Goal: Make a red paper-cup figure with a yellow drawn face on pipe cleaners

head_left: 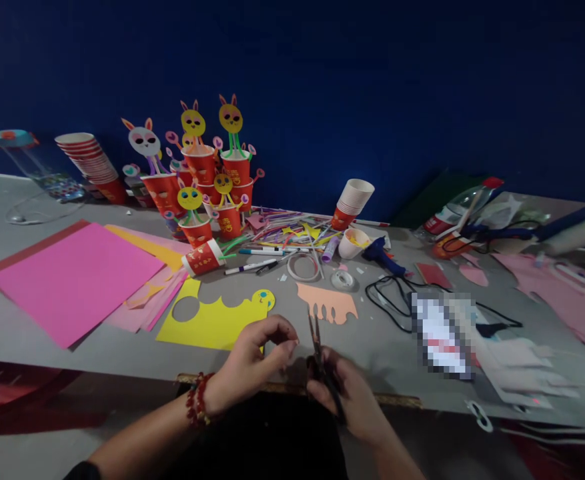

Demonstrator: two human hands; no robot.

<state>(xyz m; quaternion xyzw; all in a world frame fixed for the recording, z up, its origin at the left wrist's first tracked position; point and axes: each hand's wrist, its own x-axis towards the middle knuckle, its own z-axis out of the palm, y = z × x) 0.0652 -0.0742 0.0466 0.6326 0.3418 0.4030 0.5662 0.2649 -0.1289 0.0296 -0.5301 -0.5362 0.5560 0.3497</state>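
My right hand [347,393] is closed around the handles of a pair of scissors [317,337], whose narrow blades point away from me and stand slightly apart. To its left, my left hand [262,353] has its thumb and fingers curled in a pinch; anything between the fingertips is too small to make out. Just beyond the scissor tips lies a peach paper scrap [329,303] with scalloped cutouts. Near my left hand, a round yellow paper face [263,300] rests at the edge of a yellow sheet [212,323] with curved pieces cut away.
Red paper cups [199,167] with paper rabbit figures stand at the back. Pink paper [82,273] lies left. Markers [249,267], a tape roll [343,280], colourful pipe cleaners [282,230] and a blue glue gun [385,257] with black cord spread across the table. A plastic bottle [459,207] leans right.
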